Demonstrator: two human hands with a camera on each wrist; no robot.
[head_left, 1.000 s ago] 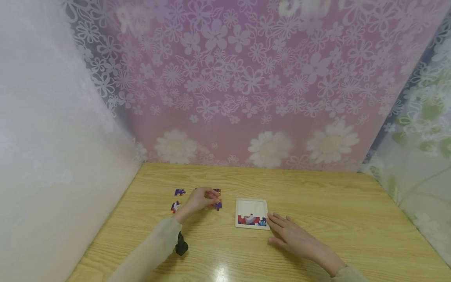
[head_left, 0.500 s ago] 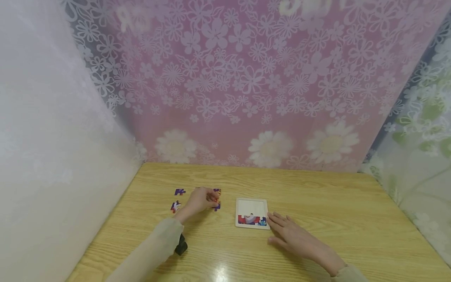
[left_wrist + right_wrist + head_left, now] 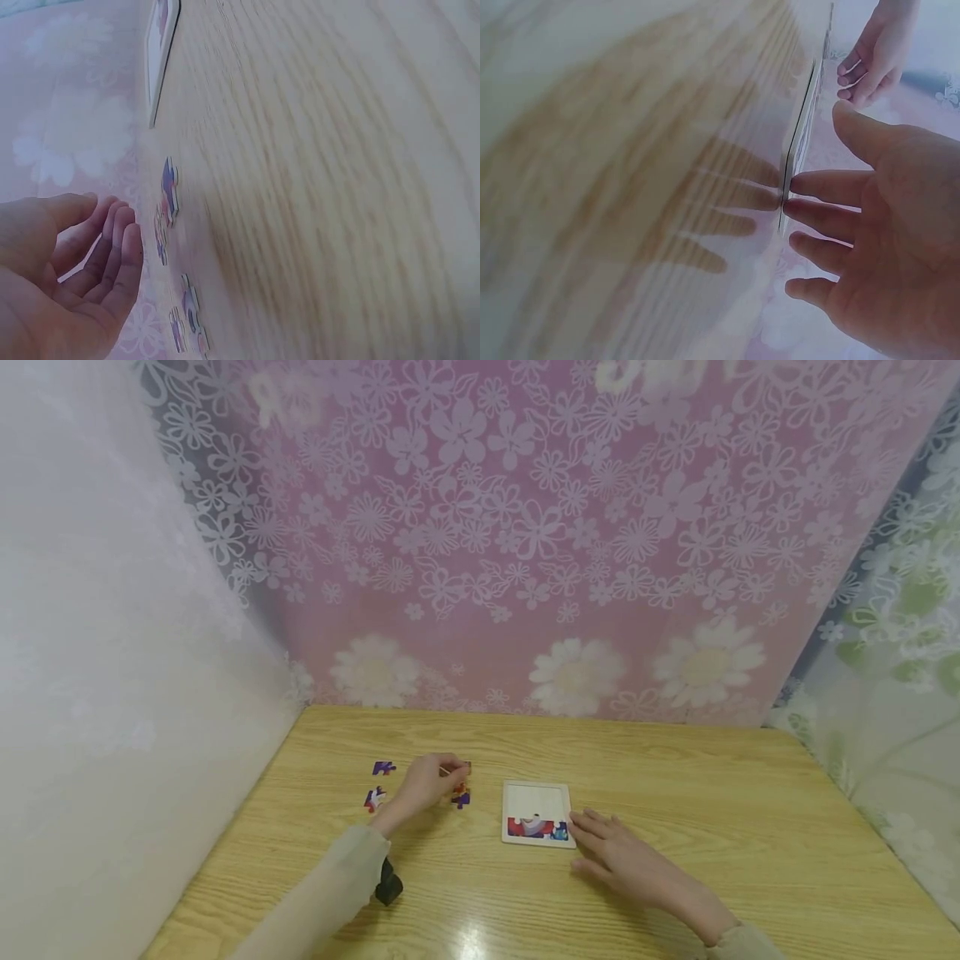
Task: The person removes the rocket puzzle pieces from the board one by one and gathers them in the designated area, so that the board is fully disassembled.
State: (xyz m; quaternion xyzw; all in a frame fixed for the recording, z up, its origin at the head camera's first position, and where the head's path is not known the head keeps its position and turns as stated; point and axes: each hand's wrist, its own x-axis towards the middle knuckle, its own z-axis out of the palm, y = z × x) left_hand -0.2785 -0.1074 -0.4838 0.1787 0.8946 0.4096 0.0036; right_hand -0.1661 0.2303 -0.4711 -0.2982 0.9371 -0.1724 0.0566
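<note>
My left hand (image 3: 429,781) hovers over the jigsaw pieces, its fingers loosely bent and the thumb near the index fingertip; in the left wrist view I see nothing between them. Just below its fingertips lies a purple and orange jigsaw piece (image 3: 461,797). Another piece (image 3: 468,767) is partly covered by the fingers. My right hand (image 3: 626,864) lies flat with extended fingers, the fingertips touching the right edge of a square puzzle tray (image 3: 505,810). Joined red, white and blue pieces (image 3: 534,828) fill the tray's bottom row; its upper part shows bare backing.
Farther left on the wooden table (image 3: 675,777) lie a purple piece (image 3: 384,768) and a purple, white and red piece (image 3: 375,799). A black device (image 3: 388,885) sits at my left wrist. A pink flowered cloth (image 3: 480,568) hangs behind the table.
My left hand first shifts the near purple and orange piece slightly left, then comes off it and moves a little away toward the far piece. The right hand and tray stay put.
</note>
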